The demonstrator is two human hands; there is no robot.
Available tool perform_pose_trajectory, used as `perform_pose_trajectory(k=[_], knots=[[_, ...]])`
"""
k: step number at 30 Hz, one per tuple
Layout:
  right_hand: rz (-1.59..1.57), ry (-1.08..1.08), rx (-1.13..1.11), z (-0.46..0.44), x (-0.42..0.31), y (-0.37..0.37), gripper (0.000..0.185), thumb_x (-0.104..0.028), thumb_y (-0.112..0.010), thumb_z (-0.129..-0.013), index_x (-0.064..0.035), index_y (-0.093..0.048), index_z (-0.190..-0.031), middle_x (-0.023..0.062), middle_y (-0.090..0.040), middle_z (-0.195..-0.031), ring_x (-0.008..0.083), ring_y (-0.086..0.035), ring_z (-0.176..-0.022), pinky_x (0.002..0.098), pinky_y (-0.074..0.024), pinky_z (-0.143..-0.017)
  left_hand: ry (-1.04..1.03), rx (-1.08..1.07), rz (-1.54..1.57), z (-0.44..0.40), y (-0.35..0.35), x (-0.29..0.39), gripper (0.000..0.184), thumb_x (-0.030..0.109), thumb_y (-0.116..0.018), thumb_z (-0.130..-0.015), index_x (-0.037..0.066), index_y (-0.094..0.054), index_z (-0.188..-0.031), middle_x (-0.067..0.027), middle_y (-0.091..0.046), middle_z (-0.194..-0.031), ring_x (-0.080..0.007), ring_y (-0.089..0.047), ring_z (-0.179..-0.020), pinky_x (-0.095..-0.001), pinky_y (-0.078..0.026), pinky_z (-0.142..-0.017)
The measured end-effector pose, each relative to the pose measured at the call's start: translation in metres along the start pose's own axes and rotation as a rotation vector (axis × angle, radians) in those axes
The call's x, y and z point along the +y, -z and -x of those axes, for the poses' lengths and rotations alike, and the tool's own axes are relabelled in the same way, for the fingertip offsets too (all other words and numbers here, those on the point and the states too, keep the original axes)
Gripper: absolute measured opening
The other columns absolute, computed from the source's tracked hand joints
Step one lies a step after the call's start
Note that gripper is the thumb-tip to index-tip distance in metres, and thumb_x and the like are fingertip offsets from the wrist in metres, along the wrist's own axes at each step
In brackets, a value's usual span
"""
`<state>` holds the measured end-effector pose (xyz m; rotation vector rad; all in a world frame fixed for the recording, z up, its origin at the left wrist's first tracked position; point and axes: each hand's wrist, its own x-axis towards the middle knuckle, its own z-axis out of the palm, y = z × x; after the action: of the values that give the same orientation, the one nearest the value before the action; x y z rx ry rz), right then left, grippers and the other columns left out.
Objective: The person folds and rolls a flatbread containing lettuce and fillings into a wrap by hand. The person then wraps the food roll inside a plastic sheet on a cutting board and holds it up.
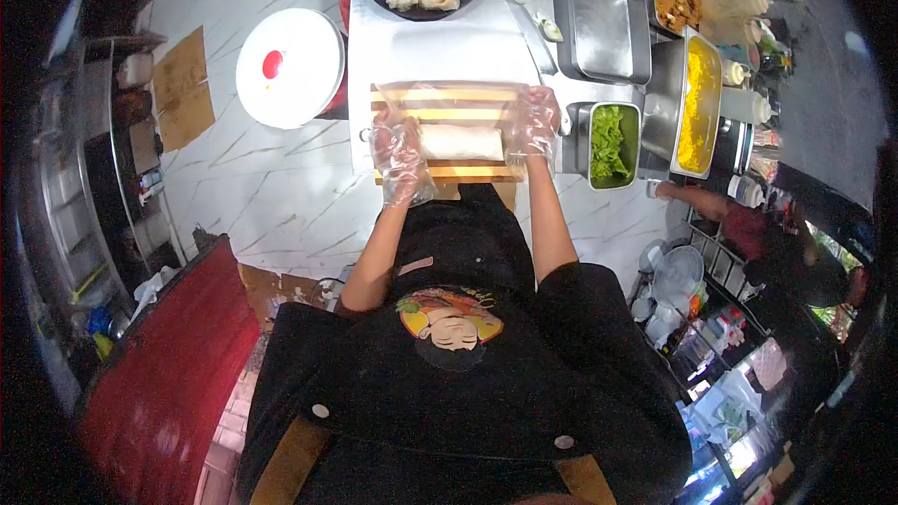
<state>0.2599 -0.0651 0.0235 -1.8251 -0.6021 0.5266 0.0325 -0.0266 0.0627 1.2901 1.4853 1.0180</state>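
Lettering (477, 300) on the near black apron (524, 393) is unreadable — farther off, left hand (400, 155) and right hand (536, 123) flank a wrap (463, 142), their grip unclear.

Clear-plastic-gloved left hand (400, 154) by near left corner of silver metal bench (449, 49). Clear-plastic-gloved right hand (536, 123) along near edge, slightly farther forward. Hands well apart; finger closure unclear under plastic. Bare left forearm (382, 245), bare right forearm (552, 223) reach forward, angled inward from black sleeves (564, 286).
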Motion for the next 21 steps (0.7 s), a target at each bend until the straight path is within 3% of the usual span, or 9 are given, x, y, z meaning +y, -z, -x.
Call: perform_pose_trajectory(k=[3, 5, 7, 11, 13, 15, 17, 19, 21], knots=[[-0.462, -0.198, -0.179, -0.011, 0.025, 0.016, 0.027, -0.006, -0.062, -0.091, -0.0019, -0.059, -0.118, 0.0064, -0.063, -0.102, 0.0151, -0.061, -0.089, 0.0285, -0.0538, -0.077, -0.181, 0.007, -0.092, 0.0, 0.001, -0.015, 0.04, 0.011, -0.064, -0.094, -0.004, -0.048, -0.128, -0.0043, -0.059, -0.086, -0.0109, -0.055, -0.073, -0.0264, -0.047, -0.063], [-0.428, -0.161, -0.146, 0.005, 0.02, 0.023, 0.037, -0.01, -0.061, -0.094, -0.0021, -0.053, -0.13, 0.0102, -0.061, -0.112, 0.0159, -0.06, -0.1, 0.0279, -0.053, -0.085, -0.011, -0.027, -0.068, -0.002, 0.001, -0.004, 0.041, 0.011, -0.064, -0.094, -0.005, -0.047, -0.128, -0.0047, -0.059, -0.086, -0.011, -0.055, -0.072, -0.026, -0.047, -0.063], [0.103, -0.012, -0.218, 0.024, 0.014, 0.04, 0.048, -0.013, -0.062, -0.097, -0.0055, -0.044, -0.142, 0.0155, -0.057, -0.125, 0.0213, -0.054, -0.119, 0.0318, -0.0507, -0.097, 0.097, -0.042, -0.048, -0.004, 0.002, 0.009, 0.042, 0.011, -0.064, -0.094, -0.006, -0.047, -0.129, -0.0051, -0.059, -0.087, -0.0111, -0.055, -0.072, -0.026, -0.048, -0.063], [-0.217, -0.161, 0.024, 0.089, 0.04, 0.052, 0.046, -0.012, -0.064, -0.096, -0.0076, -0.046, -0.138, 0.0117, -0.059, -0.118, 0.0224, -0.06, -0.107, 0.0337, -0.055, -0.088, -0.121, -0.032, -0.13, -0.001, 0.002, 0.0, 0.044, 0.01, -0.064, -0.094, -0.006, -0.046, -0.131, -0.0052, -0.059, -0.09, -0.0114, -0.056, -0.075, -0.0264, -0.049, -0.066], [-0.434, -0.34, 0.05, 0.124, 0.05, 0.061, 0.045, -0.01, -0.066, -0.095, -0.0076, -0.047, -0.136, 0.0102, -0.059, -0.113, 0.0207, -0.064, -0.096, 0.0305, -0.0557, -0.084, -0.11, -0.033, -0.132, 0.001, 0.005, -0.008, 0.042, 0.01, -0.064, -0.094, -0.004, -0.048, -0.13, -0.0072, -0.059, -0.094, -0.0144, -0.057, -0.082, -0.0293, -0.05, -0.073], [-0.665, -0.639, -0.094, 0.135, -0.008, 0.055, 0.045, -0.004, -0.065, -0.093, -0.009, -0.048, -0.134, 0.0081, -0.059, -0.108, 0.019, -0.065, -0.086, 0.0302, -0.0588, -0.076, 0.046, -0.027, -0.067, 0.002, 0.005, -0.013, 0.038, 0.012, -0.065, -0.093, 0.0, -0.054, -0.127, -0.0115, -0.06, -0.102, -0.0201, -0.059, -0.094, -0.035, -0.051, -0.083], [-0.414, -0.548, -0.096, 0.136, -0.017, 0.033, 0.046, -0.004, -0.062, -0.094, -0.008, -0.046, -0.137, 0.006, -0.058, -0.113, 0.015, -0.061, -0.096, 0.0318, -0.0585, -0.083, -0.354, 0.01, -0.265, 0.006, 0.01, -0.05, 0.031, 0.014, -0.064, -0.093, 0.004, -0.059, -0.122, -0.0161, -0.059, -0.113, -0.0268, -0.056, -0.107, -0.0412, -0.047, -0.093], [-0.364, -0.369, -0.142, 0.132, 0.004, 0.025, 0.061, -0.006, -0.069, -0.091, -0.0034, -0.038, -0.143, 0.0096, -0.056, -0.123, 0.0195, -0.059, -0.107, 0.0322, -0.0553, -0.092, -0.509, 0.024, -0.431, 0.003, 0.01, -0.061, 0.034, 0.011, -0.064, -0.092, 0.002, -0.058, -0.124, -0.0172, -0.058, -0.123, -0.0284, -0.055, -0.116, -0.0413, -0.044, -0.101], [-0.186, -0.236, -0.072, 0.127, 0.01, 0.008, 0.067, -0.008, -0.073, -0.088, 0.0002, -0.036, -0.143, 0.011, -0.055, -0.128, 0.0216, -0.059, -0.109, 0.0328, -0.0526, -0.095, -0.419, -0.004, -0.429, 0.001, 0.008, -0.059, 0.036, 0.011, -0.064, -0.092, 0.001, -0.057, -0.126, -0.0169, -0.057, -0.126, -0.0278, -0.055, -0.117, -0.0399, -0.044, -0.101]])
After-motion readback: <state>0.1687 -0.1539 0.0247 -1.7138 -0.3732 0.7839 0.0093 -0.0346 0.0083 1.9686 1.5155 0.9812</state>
